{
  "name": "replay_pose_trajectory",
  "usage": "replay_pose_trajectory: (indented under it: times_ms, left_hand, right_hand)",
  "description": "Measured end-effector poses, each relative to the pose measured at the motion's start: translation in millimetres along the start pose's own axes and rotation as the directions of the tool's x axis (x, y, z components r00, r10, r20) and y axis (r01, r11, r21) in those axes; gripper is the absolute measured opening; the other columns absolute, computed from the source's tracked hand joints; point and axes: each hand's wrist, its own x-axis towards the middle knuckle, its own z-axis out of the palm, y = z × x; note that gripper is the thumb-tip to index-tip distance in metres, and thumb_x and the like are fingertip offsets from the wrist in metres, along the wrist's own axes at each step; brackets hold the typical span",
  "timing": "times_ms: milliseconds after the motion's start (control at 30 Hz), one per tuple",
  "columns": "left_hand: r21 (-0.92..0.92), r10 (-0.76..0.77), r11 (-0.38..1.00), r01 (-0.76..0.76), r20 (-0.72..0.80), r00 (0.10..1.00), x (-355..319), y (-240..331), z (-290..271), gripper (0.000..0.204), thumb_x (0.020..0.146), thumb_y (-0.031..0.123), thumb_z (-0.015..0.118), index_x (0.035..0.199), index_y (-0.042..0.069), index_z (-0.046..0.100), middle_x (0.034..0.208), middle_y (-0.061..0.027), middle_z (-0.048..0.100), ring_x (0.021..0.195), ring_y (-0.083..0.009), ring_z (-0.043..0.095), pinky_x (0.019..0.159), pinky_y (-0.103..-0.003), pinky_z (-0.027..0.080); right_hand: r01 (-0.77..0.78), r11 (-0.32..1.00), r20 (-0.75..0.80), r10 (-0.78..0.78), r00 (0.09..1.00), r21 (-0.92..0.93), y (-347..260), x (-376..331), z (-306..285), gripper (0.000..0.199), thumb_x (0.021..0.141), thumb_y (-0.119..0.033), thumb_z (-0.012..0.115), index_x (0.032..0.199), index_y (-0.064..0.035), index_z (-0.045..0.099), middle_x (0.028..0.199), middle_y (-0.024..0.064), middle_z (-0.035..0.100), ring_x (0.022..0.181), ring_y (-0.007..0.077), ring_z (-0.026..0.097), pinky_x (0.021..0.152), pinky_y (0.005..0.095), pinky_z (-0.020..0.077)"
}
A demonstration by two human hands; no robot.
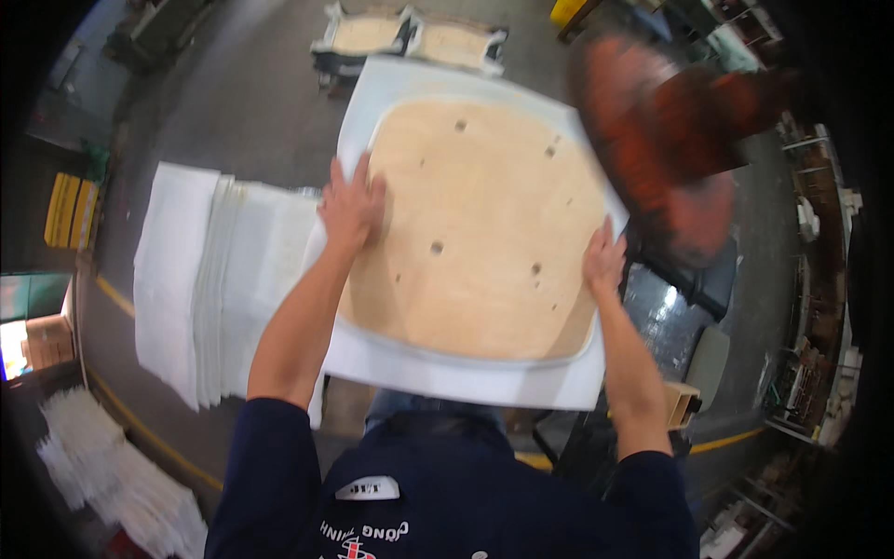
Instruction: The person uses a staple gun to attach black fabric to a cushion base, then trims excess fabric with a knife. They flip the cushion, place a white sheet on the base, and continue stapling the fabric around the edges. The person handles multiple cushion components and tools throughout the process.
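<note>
A pale plywood panel (494,200) with rounded corners and several small holes lies on a larger white foam-like sheet (466,377) in front of my body. My left hand (350,203) grips the panel's left edge, its fingers somewhat spread along the rim. On the opposite side, my right hand (603,259) is closed round the right edge of the panel and sheet. The undersides of both hands' grips are hidden. A large orange-and-black machine part (652,149), smeared by motion blur, is close to the sheet's upper right corner.
Stacked white sheets (219,289) stand at the left, and another white stack (121,466) is at lower left. Beyond the panel are two wood-faced pieces with white-and-dark edging (410,42). A small wooden box (682,405) sits near my right forearm. Shelving (819,279) lines the right side.
</note>
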Motion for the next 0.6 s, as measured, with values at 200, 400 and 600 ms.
replay_pose_trajectory:
  times_ms: [200,400,600]
  left_hand:
    - [0.018,-0.078,0.997,0.077,0.050,0.996,9,17,7,0.065,0.096,0.057,0.047,0.156,0.039,0.030,0.165,-0.0182,0.017,0.136,-0.0508,0.036,0.107,-0.068,0.031]
    - [0.075,-0.064,0.995,0.063,0.008,0.998,0,28,-11,0.063,0.097,0.056,0.045,0.156,0.040,0.030,0.165,-0.0164,0.019,0.133,-0.0456,0.041,0.107,-0.065,0.033]
    - [0.096,-0.059,0.993,0.061,-0.022,0.998,3,28,-1,0.061,0.097,0.056,0.044,0.155,0.040,0.032,0.164,-0.0154,0.022,0.129,-0.0444,0.046,0.107,-0.060,0.035]
  right_hand:
    - [0.089,0.982,0.173,-0.059,0.983,-0.168,56,27,35,0.049,0.099,-0.041,0.042,0.130,-0.0055,0.059,0.126,0.0328,0.060,0.117,0.0515,0.056,0.101,0.0555,0.0441]
    - [-0.153,0.986,0.136,0.143,0.980,0.071,-13,-7,-27,0.054,0.100,-0.041,0.039,0.137,-0.0030,0.052,0.138,0.0318,0.051,0.126,0.0548,0.045,0.104,0.0582,0.0401]
    - [-0.251,0.957,0.162,0.228,0.960,0.142,-15,-13,-30,0.068,0.099,-0.047,0.038,0.149,-0.0025,0.030,0.145,0.0298,0.045,0.131,0.0535,0.040,0.109,0.0582,0.0347]
